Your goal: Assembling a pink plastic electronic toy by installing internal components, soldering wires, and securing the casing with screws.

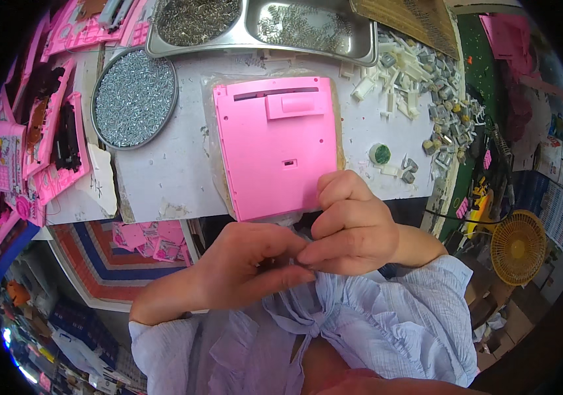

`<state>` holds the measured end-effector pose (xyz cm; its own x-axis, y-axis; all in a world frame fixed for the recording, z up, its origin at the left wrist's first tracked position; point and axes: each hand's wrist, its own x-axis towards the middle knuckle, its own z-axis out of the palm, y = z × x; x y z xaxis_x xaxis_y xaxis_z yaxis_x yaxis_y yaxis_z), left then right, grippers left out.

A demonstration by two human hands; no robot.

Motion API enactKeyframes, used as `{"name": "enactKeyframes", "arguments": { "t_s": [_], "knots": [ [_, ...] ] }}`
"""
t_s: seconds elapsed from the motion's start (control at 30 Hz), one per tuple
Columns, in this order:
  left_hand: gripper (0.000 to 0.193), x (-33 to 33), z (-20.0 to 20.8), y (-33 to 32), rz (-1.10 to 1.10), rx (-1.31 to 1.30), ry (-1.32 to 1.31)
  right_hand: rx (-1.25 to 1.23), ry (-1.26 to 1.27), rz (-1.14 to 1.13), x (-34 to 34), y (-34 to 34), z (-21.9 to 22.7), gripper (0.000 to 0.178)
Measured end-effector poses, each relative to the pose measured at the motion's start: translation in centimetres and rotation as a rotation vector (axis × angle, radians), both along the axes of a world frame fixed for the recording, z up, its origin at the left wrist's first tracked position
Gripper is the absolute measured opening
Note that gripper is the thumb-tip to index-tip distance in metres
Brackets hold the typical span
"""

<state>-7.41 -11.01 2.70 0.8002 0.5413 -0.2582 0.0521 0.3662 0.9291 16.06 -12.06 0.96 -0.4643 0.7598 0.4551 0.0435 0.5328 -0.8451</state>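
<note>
A pink plastic casing [275, 158] lies flat on a clear plastic-covered pad on the bench, with a long slot near its far edge and a raised block below that. My left hand [248, 263] is in front of its near edge, thumb and fingers curled together. Close against it, fingertips meeting, my right hand [354, 230] is closed in a pinch by the casing's near right corner. Whatever the fingers of either hand hold, if anything, is too small or hidden to make out.
A round tray of small screws [134, 99] sits left, a metal tray [252, 46] of springs at the back. White plastic parts [397, 85] and grey metal pieces [449, 112] are heaped right, near a green round lump [379, 153]. Pink casings [57, 138] pile up far left.
</note>
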Motion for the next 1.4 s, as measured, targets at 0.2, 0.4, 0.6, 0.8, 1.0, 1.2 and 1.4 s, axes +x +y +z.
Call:
{"name": "enactKeyframes", "arguments": {
  "t_s": [0.2,0.4,0.6,0.8,1.0,1.2,1.4],
  "knots": [
    [0.012,-0.2,-1.0,0.9,-0.067,-0.168,-0.057,0.003,0.053,0.083,0.1,0.6,-0.3,0.023],
    [0.011,-0.2,-1.6,1.2,0.124,0.272,-0.016,0.067,-0.097,0.187,2.0,3.4,1.6,0.021],
    [0.022,0.7,-4.1,1.3,0.258,1.101,0.115,-0.29,0.083,0.019,4.6,12.8,6.2,0.021],
    [0.019,0.7,-3.9,1.3,0.119,1.224,0.148,-0.564,0.261,0.135,3.5,18.1,7.9,0.024],
    [0.015,1.2,-5.0,0.7,0.103,1.172,0.098,-0.636,0.373,0.347,0.6,14.8,6.6,0.03],
    [0.018,1.3,-5.7,0.4,0.149,1.159,0.073,-0.57,0.306,0.375,-0.5,11.3,4.9,0.041],
    [0.021,1.3,-5.7,0.6,0.162,1.157,0.055,-0.514,0.199,0.4,-1.3,11.4,4.8,0.041]
  ]
}}
